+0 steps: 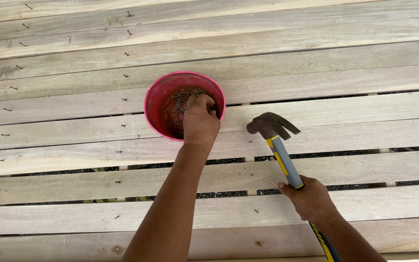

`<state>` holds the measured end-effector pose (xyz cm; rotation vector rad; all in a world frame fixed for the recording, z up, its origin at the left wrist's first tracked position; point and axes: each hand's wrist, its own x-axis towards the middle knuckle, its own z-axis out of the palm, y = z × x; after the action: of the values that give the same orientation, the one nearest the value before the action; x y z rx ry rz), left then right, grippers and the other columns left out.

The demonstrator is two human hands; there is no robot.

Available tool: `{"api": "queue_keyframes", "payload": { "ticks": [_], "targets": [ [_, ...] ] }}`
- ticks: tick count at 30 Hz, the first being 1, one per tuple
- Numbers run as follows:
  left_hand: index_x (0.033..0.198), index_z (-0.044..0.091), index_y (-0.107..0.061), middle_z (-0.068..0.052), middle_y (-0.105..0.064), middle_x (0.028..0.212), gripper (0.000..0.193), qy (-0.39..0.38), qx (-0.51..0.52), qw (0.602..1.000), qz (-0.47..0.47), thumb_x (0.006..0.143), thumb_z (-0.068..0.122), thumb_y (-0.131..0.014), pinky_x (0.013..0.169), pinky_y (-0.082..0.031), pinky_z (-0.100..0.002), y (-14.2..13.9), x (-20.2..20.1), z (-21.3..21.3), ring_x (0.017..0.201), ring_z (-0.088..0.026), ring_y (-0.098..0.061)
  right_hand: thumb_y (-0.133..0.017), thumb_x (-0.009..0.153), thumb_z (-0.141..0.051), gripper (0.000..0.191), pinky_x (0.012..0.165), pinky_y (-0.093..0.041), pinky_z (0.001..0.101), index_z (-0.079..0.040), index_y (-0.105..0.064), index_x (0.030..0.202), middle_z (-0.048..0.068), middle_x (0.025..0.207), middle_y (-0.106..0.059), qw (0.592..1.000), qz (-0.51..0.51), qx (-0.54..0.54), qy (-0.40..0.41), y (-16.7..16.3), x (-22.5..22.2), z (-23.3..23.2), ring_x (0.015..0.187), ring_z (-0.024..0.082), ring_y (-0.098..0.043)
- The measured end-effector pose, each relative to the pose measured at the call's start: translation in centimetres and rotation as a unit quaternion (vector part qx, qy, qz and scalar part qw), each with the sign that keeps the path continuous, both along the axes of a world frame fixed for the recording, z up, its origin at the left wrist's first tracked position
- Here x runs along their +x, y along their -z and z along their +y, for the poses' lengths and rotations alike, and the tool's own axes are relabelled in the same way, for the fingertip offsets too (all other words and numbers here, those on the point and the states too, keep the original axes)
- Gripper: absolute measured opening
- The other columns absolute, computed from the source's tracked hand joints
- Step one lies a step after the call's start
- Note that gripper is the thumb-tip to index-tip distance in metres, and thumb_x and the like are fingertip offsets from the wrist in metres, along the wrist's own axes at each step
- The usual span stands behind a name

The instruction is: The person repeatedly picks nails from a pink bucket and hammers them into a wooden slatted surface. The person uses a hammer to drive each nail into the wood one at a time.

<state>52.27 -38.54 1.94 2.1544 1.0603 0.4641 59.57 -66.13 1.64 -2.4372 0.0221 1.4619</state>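
Two bare forearms rise from the bottom edge of the view, closest to the camera, over a surface of pale wooden planks (316, 53) that fills the whole picture. These boards run side to side with dark gaps between several of them, widest toward the near edge, and rows of small dark nails (7, 109) stand partly driven along the left side, with a few more scattered near the middle.

A round pink bucket (157, 99) sits on the planks a little left of the middle, well away from every edge. It holds a heap of loose thin nails (186, 94). Into it reaches the left hand (199, 119), fingers curled downward and bunched together among the nails; whether any nail is actually pinched between the fingertips cannot be told, since the back of the hand hides them.

Right of the bucket, the right hand (310, 199) is wrapped firmly round the handle of a claw hammer (280, 153), gripping it about midway along. Its grey and yellow handle slants up and to the left, and the dark, rusty steel head hangs just above the boards, just beside the bucket's right rim without touching it. The handle's lower end passes under the wrist toward the near edge.
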Motion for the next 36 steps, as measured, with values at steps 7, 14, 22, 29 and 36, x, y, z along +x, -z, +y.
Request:
{"api": "queue_keyframes", "payload": {
  "ticks": [7, 14, 22, 29, 36],
  "targets": [
    [0.132, 0.024, -0.060, -0.015, -0.044, 0.147, 0.047, 0.103, -0.071, 0.955, 0.270, 0.089, 0.006, -0.061, 0.109, -0.046, -0.047, 0.1, 1.6, 3.8, 0.132, -0.037, -0.051, -0.071, 0.093, -0.049, 0.053, 0.057, -0.058, 0.0362, -0.006, -0.072, 0.124, 0.009, 0.069, -0.066, 0.993, -0.119, 0.029, -0.003, 0.7, 2.9, 4.5, 0.057, 0.017, -0.063],
    [0.125, 0.020, -0.065, -0.010, -0.055, 0.143, 0.035, 0.137, -0.018, 0.943, 0.301, 0.096, 0.005, -0.054, 0.107, -0.050, -0.049, -0.1, 2.1, 4.0, 0.129, -0.035, -0.058, -0.071, 0.093, -0.047, 0.047, 0.080, -0.060, 0.0411, -0.011, -0.072, 0.125, 0.012, 0.091, -0.077, 0.986, -0.169, 0.015, 0.008, 1.8, 3.0, 6.3, 0.082, 0.024, -0.074],
    [0.104, 0.016, -0.073, -0.008, -0.060, 0.129, 0.023, 0.222, -0.005, 0.952, 0.213, 0.084, 0.006, -0.069, 0.102, -0.051, -0.044, 0.5, 1.4, 5.3, 0.120, -0.031, -0.060, -0.066, 0.096, -0.046, 0.041, 0.080, -0.061, 0.0450, -0.016, -0.075, 0.122, 0.012, 0.097, -0.078, 0.986, -0.160, -0.048, 0.021, 0.7, 2.7, 7.2, 0.086, 0.028, -0.076],
    [0.100, 0.011, -0.070, -0.011, -0.071, 0.110, 0.011, 0.075, -0.104, 0.981, 0.142, 0.092, 0.019, -0.071, 0.098, -0.052, -0.044, 3.1, 2.0, 9.8, 0.109, -0.033, -0.067, -0.061, 0.099, -0.046, 0.039, 0.077, -0.064, 0.0447, -0.016, -0.076, 0.117, 0.013, 0.094, -0.080, 0.985, -0.149, -0.083, 0.009, 0.0, 2.7, 7.9, 0.082, 0.028, -0.079],
    [0.093, 0.006, -0.069, -0.014, -0.073, 0.098, 0.003, -0.092, -0.032, 0.995, -0.010, 0.092, 0.009, -0.069, 0.085, -0.056, -0.043, 4.4, 3.9, 15.3, 0.091, -0.031, -0.071, -0.060, 0.099, -0.047, 0.038, 0.080, -0.063, 0.0450, -0.017, -0.079, 0.113, 0.013, 0.094, -0.080, 0.983, -0.151, -0.103, 0.000, 0.1, 2.9, 8.0, 0.085, 0.030, -0.078]
  ]
}}
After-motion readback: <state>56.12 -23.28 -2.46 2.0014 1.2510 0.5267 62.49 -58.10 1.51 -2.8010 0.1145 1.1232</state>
